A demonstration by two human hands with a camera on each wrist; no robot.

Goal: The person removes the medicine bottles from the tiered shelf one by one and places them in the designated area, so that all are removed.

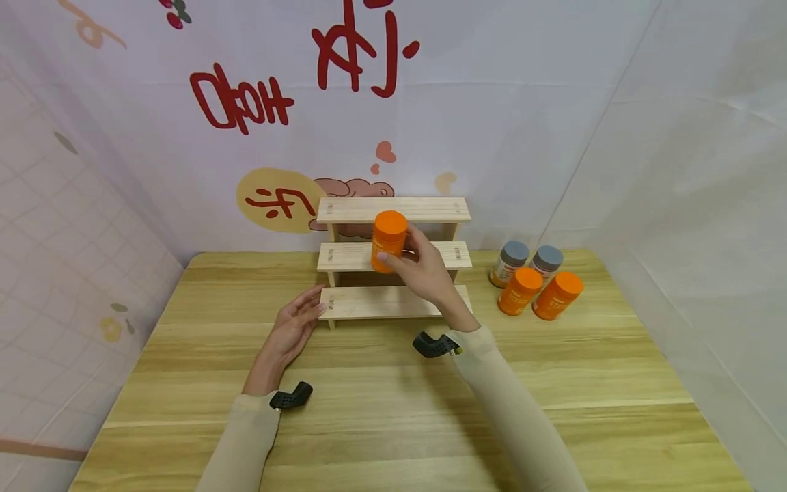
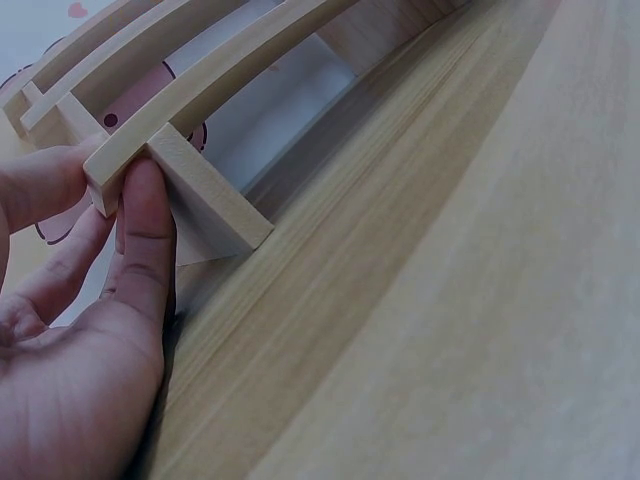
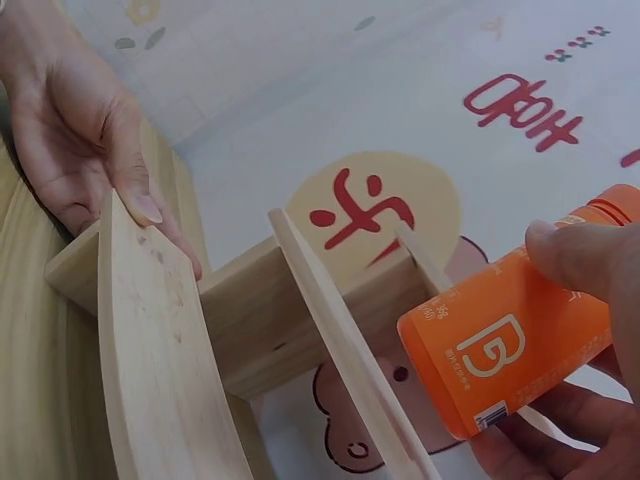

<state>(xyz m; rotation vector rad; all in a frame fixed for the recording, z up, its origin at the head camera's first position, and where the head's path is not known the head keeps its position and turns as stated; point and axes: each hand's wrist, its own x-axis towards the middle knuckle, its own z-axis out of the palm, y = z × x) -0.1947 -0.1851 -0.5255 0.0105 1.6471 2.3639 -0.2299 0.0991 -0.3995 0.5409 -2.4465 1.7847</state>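
Observation:
My right hand point(image 1: 425, 270) holds an orange supplement bottle point(image 1: 389, 236) with an orange cap, thumb on one side and fingers on the other. The bottle is upright in front of the upper boards of a three-step wooden display shelf point(image 1: 381, 303). In the right wrist view, a white logo and a barcode show on the bottle point(image 3: 490, 335), near the shelf's boards. With thumb and fingers, my left hand point(image 1: 295, 326) pinches the left end of the lowest board. The left wrist view shows that board point(image 2: 190, 95) between thumb and fingertips.
Right of the shelf stand two more orange bottles point(image 1: 519, 292) point(image 1: 557, 296) in front of two grey-capped bottles point(image 1: 509, 263) point(image 1: 546, 262). Everything stands on a wood-grain table point(image 1: 369, 417). A white printed cloth point(image 1: 492, 137) hangs behind and along both sides.

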